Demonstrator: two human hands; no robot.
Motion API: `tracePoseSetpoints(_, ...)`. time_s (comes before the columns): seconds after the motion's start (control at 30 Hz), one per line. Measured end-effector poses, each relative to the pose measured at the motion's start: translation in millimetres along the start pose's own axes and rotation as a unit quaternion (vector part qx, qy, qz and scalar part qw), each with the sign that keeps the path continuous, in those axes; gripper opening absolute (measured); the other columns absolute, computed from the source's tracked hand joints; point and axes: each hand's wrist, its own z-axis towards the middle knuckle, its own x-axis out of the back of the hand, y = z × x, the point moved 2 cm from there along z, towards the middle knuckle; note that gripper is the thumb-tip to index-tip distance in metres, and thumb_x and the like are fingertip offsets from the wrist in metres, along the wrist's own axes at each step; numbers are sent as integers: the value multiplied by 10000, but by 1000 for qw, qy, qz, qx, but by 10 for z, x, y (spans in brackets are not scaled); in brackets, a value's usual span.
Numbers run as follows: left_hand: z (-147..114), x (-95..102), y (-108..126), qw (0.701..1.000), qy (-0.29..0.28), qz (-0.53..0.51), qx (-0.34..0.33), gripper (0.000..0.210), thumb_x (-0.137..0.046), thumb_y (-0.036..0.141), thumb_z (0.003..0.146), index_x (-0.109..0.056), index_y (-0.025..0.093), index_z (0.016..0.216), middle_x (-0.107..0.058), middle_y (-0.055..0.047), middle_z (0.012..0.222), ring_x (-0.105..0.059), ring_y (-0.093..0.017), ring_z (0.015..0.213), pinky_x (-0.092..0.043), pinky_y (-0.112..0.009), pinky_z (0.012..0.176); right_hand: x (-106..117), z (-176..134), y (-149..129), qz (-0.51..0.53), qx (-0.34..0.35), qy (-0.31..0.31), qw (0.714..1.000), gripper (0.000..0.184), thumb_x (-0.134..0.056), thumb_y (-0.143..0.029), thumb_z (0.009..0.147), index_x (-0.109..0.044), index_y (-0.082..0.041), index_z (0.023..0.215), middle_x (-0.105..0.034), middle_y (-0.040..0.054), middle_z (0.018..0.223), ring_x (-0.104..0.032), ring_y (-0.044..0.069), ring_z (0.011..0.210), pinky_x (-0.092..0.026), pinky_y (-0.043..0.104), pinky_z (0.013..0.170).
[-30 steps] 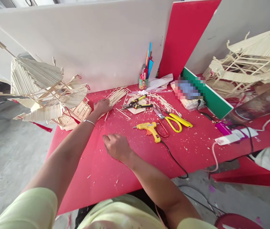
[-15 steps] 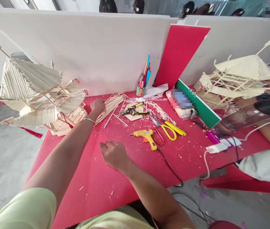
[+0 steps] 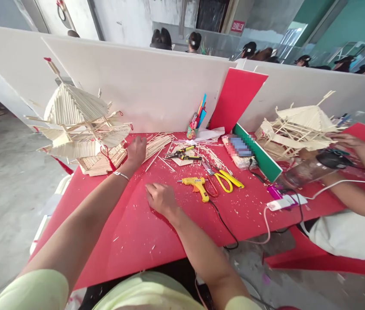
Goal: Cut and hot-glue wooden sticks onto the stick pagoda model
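My left hand (image 3: 137,151) reaches across the table with its fingers curled in, between a wooden-stick pavilion model (image 3: 72,110) with red tassels and a pile of loose sticks (image 3: 157,145). Whatever its fingers may hold is hidden. My right hand (image 3: 162,199) is closed over the red tabletop (image 3: 131,241), with nothing visible in its fingers. To the right of that hand lies a yellow glue gun (image 3: 196,185). Beyond it are yellow-handled scissors (image 3: 223,180) and black-and-yellow cutters (image 3: 182,153).
A pen cup (image 3: 192,129) stands by the white partition (image 3: 131,86). On the right are a green board (image 3: 260,155), a power strip (image 3: 286,202) and a second stick model (image 3: 301,125). Another person's hand (image 3: 347,141) is beside that model. Wood scraps litter the table.
The camera has tilted up and shifted, so more of the room behind the partition shows. My left hand's fingers point more upward; my right hand stays closed near the glue gun.
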Motion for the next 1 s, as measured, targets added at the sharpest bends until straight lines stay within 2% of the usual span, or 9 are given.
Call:
tracePoseSetpoints(0.13,-271,44,-44,999,31,31,-1,464,-294,80,982,-603,141,1322,-569,-244,1333,-532,-381,1288,-519,-432,887,65,32,0,22,-22,43,999,350,-477,-254,1065,-710,-258,1326,-775,54,1014,-724,176,874,-471,261,726)
tracePoseSetpoints(0.23,-440,-42,-111,998,44,16,35,423,-268,108,1015,-633,153,1225,-611,-211,1277,-616,-335,1144,-512,-390,824,192,185,20,15,-49,61,997,393,-435,-286,1088,-674,-260,1399,-760,75,1109,-717,191,900,-503,275,744)
tracePoseSetpoints(0.4,-679,-238,-131,995,79,-46,41,326,-336,289,1083,-596,147,1220,-684,-172,1159,-678,-280,924,-480,-350,715,462,751,60,-78,17,61,995,491,-363,-154,1077,-560,-266,1513,-684,128,1264,-658,248,1076,-550,324,779)
tracePoseSetpoints(0.6,-871,-322,-171,976,138,-150,-73,313,-397,378,1092,-647,194,1131,-734,-130,1049,-699,-248,956,-452,-311,737,493,1283,363,-98,97,-25,990,402,-315,-191,1109,-713,-158,1157,-641,160,1313,-585,284,1218,-569,360,802)
tracePoseSetpoints(0.67,-907,-336,-243,969,149,-180,-80,303,-427,395,1081,-664,205,1097,-746,-122,1063,-699,-238,949,-445,-301,728,542,1353,584,-86,94,-27,992,396,-312,-197,1108,-704,-148,1131,-648,161,1320,-595,278,1206,-563,354,801)
tracePoseSetpoints(0.77,-932,-361,-359,960,165,-224,-33,271,-459,365,1058,-667,205,992,-751,-93,973,-686,-219,863,-433,-294,712,784,1428,1119,-43,-46,45,997,368,-343,-312,1117,-665,-168,1219,-694,135,1219,-662,253,1032,-566,352,793)
tracePoseSetpoints(0.83,-935,-377,-397,951,170,-259,-6,268,-497,373,1040,-654,204,902,-725,-66,857,-658,-202,777,-425,-295,695,1012,1456,1543,-5,-136,137,981,385,-361,-426,1114,-655,-211,1236,-707,108,1182,-684,249,1014,-577,365,849)
tracePoseSetpoints(0.9,-931,-387,-394,941,171,-291,-1,294,-531,399,1029,-635,206,832,-693,-50,786,-631,-190,731,-423,-297,681,1203,1478,1940,11,-158,205,966,407,-333,-417,1112,-634,-205,1285,-672,136,1303,-676,256,1162,-584,364,924)
tracePoseSetpoints(1.0,-919,-382,-348,934,181,-308,-10,328,-552,422,1026,-622,210,786,-695,-57,831,-631,-188,765,-440,-302,690,1327,1503,2477,90,-232,278,928,490,-217,-403,1118,-500,-158,1436,-660,179,1321,-728,232,1129,-624,315,802)
